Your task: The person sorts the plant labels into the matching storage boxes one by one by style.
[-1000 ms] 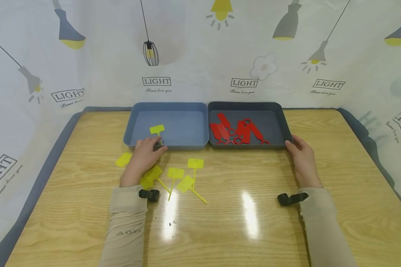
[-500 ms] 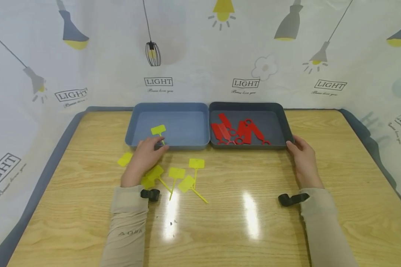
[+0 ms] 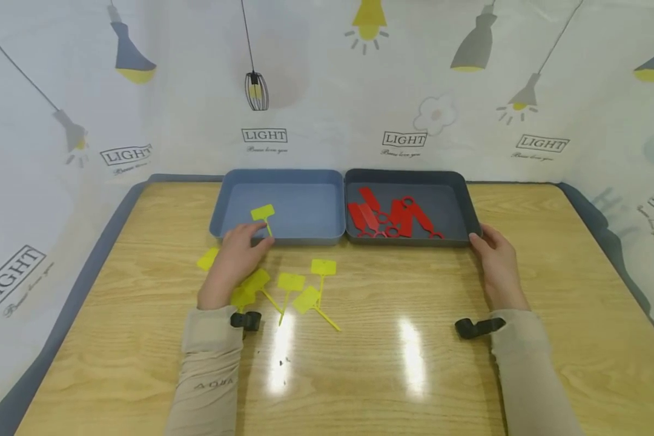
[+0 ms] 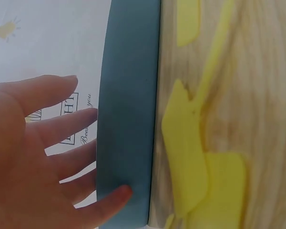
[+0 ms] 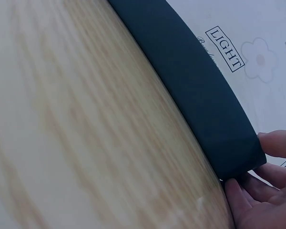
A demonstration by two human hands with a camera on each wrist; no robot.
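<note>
My left hand [image 3: 238,257] reaches over the front rim of the blue tray [image 3: 305,240], fingers spread and relaxed with nothing gripped. Just beyond its fingertips, a yellow T-shaped plant label [image 3: 262,212] lies inside that tray, its stem toward the hand. In the left wrist view, the little finger [image 4: 117,198] overlaps the outer wall of the tray. My right hand [image 3: 497,260] holds the front right corner of the dark grey tray [image 3: 414,243], thumb at the rim and fingers along the side. Several red flat tags with ring ends [image 3: 400,218] lie in this dark tray.
Several more yellow plant labels [image 3: 291,281] lie on the wooden table [image 3: 392,375] in front of the blue tray, some overlapping, one [image 3: 208,259] partly behind the left hand. The two trays stand side by side against a printed cloth backdrop [image 3: 327,103].
The head view has shifted slightly, so the whole scene sits a little further right. Both hands keep their places at the trays, and the labels and tags lie as before.
</note>
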